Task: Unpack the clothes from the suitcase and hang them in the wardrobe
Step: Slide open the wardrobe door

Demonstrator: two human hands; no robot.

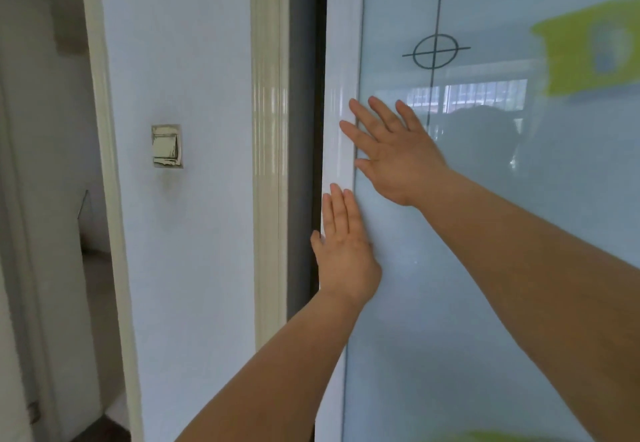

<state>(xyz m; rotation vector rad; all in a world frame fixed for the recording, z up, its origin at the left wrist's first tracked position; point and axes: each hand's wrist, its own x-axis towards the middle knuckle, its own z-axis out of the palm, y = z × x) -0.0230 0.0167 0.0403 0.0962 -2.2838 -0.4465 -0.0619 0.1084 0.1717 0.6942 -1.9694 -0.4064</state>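
The wardrobe's sliding door (485, 233) is a pale frosted glass panel in a white frame, filling the right half of the view. My right hand (391, 154) lies flat on the glass near the door's left edge, fingers straight and spread. Below it my left hand (343, 251) presses flat on the white frame strip, fingers straight and pointing up. A narrow dark gap (317, 129) shows between the door's left edge and the cream wardrobe side post (268, 164). No suitcase and no clothes are in view.
A pale blue wall (180, 233) with a worn light switch (167, 146) stands left of the wardrobe. Further left a doorway (45, 199) leads to another room. The glass bears a black circle-and-cross mark (434, 50) and reflects a window and something yellow-green.
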